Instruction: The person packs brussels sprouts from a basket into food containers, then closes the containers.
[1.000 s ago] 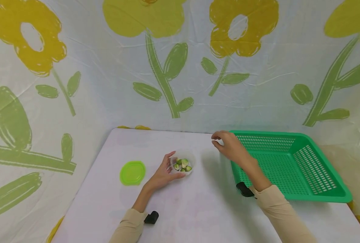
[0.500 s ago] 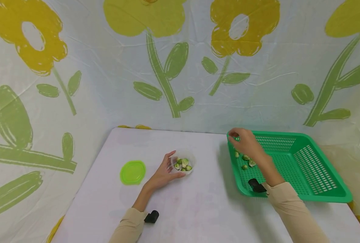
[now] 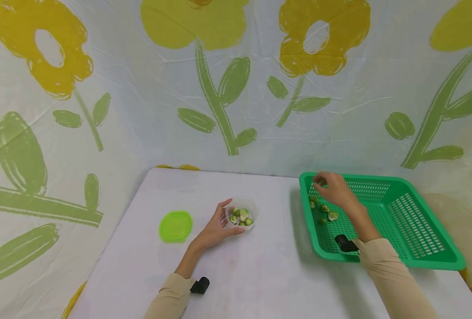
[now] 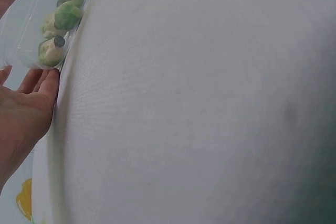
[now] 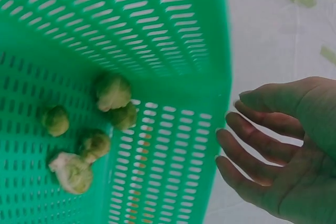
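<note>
My left hand [image 3: 214,228] grips a small clear plastic container [image 3: 253,207] between thumb and fingers as it stands on the table. Several Brussels sprouts [image 3: 244,215] lie inside it, and some Brussels sprouts [image 4: 67,16] show through its wall in the left wrist view. My right hand [image 3: 334,189] hangs above the left back corner of a green plastic basket [image 3: 391,262]. Its fingers are loosely bent, with nothing between them in the right wrist view. Several more Brussels sprouts [image 5: 72,173] rest on the basket floor below this hand.
A bright green lid [image 3: 175,226] lies on the white table [image 3: 260,283], left of the container. The basket's raised, slotted walls take up the table's right side. A flower-printed cloth [image 3: 160,88] stands behind and beside the table.
My right hand has moved right, from beside the basket's left rim to over its inside. Sprouts in the basket that the arm hid have come into view. The left hand has stayed on the container.
</note>
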